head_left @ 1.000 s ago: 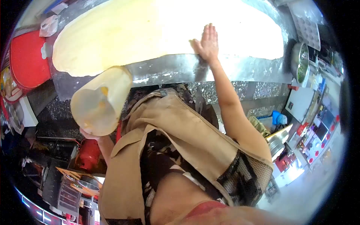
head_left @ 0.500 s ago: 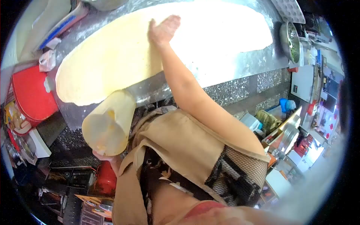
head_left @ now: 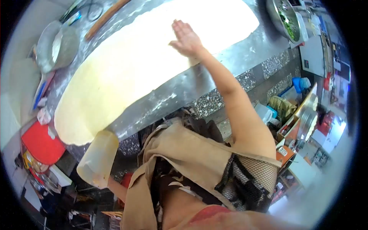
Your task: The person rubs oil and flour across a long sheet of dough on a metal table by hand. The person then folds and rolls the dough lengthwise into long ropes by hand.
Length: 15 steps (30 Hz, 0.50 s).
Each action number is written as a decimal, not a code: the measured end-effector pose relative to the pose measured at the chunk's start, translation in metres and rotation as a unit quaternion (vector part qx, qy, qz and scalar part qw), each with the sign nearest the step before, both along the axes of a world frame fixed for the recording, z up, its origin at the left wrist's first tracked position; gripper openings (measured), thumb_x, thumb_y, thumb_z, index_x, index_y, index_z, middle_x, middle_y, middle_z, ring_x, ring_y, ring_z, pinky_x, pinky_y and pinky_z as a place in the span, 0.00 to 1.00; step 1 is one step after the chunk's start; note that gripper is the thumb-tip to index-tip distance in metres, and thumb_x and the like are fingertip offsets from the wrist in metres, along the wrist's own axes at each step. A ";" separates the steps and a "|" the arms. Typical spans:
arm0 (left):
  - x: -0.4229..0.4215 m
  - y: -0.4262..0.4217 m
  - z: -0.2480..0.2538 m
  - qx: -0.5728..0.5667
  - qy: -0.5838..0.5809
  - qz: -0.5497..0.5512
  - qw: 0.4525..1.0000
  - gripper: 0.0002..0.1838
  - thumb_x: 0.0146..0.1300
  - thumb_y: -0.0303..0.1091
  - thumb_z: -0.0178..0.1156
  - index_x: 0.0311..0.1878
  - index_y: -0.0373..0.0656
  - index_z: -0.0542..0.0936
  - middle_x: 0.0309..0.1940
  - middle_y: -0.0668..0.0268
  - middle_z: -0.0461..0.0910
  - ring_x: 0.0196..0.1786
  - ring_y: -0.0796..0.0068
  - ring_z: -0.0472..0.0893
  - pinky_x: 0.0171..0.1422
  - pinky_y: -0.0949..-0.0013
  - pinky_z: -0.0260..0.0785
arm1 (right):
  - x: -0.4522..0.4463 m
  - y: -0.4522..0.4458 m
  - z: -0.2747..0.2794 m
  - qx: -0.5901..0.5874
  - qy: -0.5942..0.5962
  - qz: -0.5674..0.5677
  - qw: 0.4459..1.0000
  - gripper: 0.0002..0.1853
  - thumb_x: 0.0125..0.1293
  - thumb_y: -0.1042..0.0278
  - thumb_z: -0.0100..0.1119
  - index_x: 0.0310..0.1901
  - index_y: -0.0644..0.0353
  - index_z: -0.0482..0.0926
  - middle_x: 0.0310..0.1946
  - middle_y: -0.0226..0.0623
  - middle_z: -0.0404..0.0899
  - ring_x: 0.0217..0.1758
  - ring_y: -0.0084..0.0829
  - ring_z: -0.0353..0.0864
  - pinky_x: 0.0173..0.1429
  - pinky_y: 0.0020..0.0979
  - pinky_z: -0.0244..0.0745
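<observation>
A long, thin sheet of pale dough (head_left: pixel 115 73) lies across the metal worktop (head_left: pixel 180 92), its upper part bright with glare. Over the dough's upper right, my right hand (head_left: pixel 186 39) is palm down with its fingers stretched out, holding nothing; whether it presses or just hovers I cannot tell. My left hand (head_left: pixel 111 183) is at the lower left, mostly hidden behind a cloudy plastic jug (head_left: pixel 97 159). It grips the tilted jug close to the near left end of the dough. The jug's contents are not clear.
A wooden rolling pin (head_left: pixel 105 20) lies beyond the dough, near a metal pot (head_left: pixel 69 48). At the far right stands a metal bowl (head_left: pixel 276 19) with chopped greens. A red container (head_left: pixel 43 145) is by the left end, and a crate of items (head_left: pixel 295 122) is lower right.
The view has shifted, bringing the rolling pin and pot into sight. My right hand has moved rightward along the dough. The jug remains in my left hand, lower in view.
</observation>
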State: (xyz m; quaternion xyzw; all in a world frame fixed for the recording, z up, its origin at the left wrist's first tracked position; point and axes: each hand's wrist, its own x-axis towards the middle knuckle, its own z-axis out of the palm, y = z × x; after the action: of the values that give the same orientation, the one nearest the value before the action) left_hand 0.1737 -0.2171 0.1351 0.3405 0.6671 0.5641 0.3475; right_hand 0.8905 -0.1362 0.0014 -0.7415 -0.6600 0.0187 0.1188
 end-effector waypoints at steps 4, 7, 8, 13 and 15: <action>0.006 0.010 0.001 -0.014 0.004 0.006 1.000 0.26 0.65 0.50 0.50 0.52 0.33 0.74 0.44 0.53 0.80 0.44 0.61 0.81 0.47 0.61 0.74 | 0.137 -0.047 0.011 -0.036 -0.037 -0.127 0.991 0.42 0.67 0.38 0.42 0.71 0.66 0.53 0.73 0.49 0.50 0.78 0.43 0.44 0.79 0.41 0.37; 0.015 0.012 0.000 -0.024 0.003 0.001 1.000 0.27 0.65 0.50 0.50 0.52 0.33 0.74 0.45 0.54 0.80 0.44 0.61 0.80 0.47 0.61 0.74 | 0.223 -0.083 -0.024 -0.039 -0.129 -0.254 0.958 0.42 0.68 0.38 0.39 0.71 0.68 0.51 0.74 0.49 0.48 0.78 0.45 0.42 0.79 0.43 0.35; 0.015 0.013 0.002 -0.024 0.004 0.002 1.000 0.27 0.65 0.50 0.50 0.52 0.33 0.74 0.45 0.54 0.80 0.45 0.61 0.80 0.48 0.61 0.74 | 0.247 -0.094 -0.039 -0.061 -0.177 -0.299 0.936 0.43 0.68 0.37 0.38 0.71 0.68 0.50 0.74 0.50 0.47 0.78 0.46 0.40 0.79 0.43 0.34; 0.019 0.010 0.005 -0.013 -0.008 0.006 1.000 0.27 0.65 0.51 0.50 0.53 0.34 0.74 0.46 0.54 0.80 0.46 0.60 0.80 0.49 0.60 0.73 | 0.248 -0.077 -0.017 0.034 0.010 -0.468 0.883 0.47 0.67 0.34 0.37 0.69 0.75 0.52 0.73 0.58 0.46 0.78 0.49 0.41 0.78 0.44 0.34; 0.018 0.007 0.007 -0.010 -0.014 0.007 1.000 0.27 0.65 0.51 0.50 0.54 0.34 0.73 0.46 0.54 0.79 0.46 0.60 0.80 0.50 0.60 0.73 | 0.248 -0.048 -0.019 0.035 -0.011 -0.450 0.892 0.46 0.65 0.35 0.41 0.64 0.79 0.59 0.71 0.59 0.51 0.77 0.49 0.44 0.78 0.42 0.36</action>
State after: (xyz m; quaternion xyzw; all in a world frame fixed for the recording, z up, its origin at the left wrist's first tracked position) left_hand 0.1921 -0.2103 0.1419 0.3248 0.6700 0.5644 0.3564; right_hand 1.1384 -0.1844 -0.0177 -0.9546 -0.2574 -0.0682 0.1334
